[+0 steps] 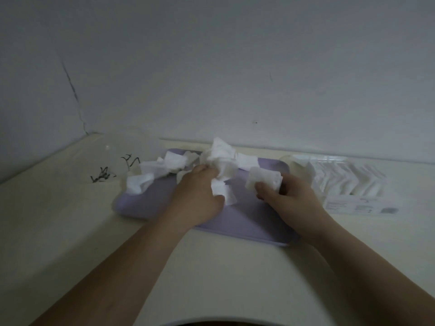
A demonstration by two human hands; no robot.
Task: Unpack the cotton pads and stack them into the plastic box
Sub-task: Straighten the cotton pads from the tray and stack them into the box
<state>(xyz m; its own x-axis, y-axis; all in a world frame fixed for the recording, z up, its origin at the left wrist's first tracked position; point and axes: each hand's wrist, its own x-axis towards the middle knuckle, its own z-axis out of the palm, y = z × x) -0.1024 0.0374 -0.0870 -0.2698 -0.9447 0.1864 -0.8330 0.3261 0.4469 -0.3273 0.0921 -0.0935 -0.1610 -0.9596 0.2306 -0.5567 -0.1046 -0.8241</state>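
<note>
Several loose white cotton pads (pixel 174 163) lie scattered across the far half of a lilac tray (pixel 247 222) on the cream table. My left hand (pixel 200 196) rests on the tray's middle, its fingers closed around a crumpled bunch of pads (pixel 221 158) with one pad hanging under the thumb. My right hand (pixel 289 196) pinches a single folded pad (pixel 263 180) just to the right. A clear plastic box (pixel 348 180) with rows of pads inside lies at the right, beside the tray.
A clear round plastic lid or dome (pixel 131 149) and dark twisted wire ties (pixel 101 176) sit at the back left. A white labelled wrapper (pixel 357 205) lies in front of the box. The wall runs close behind the table.
</note>
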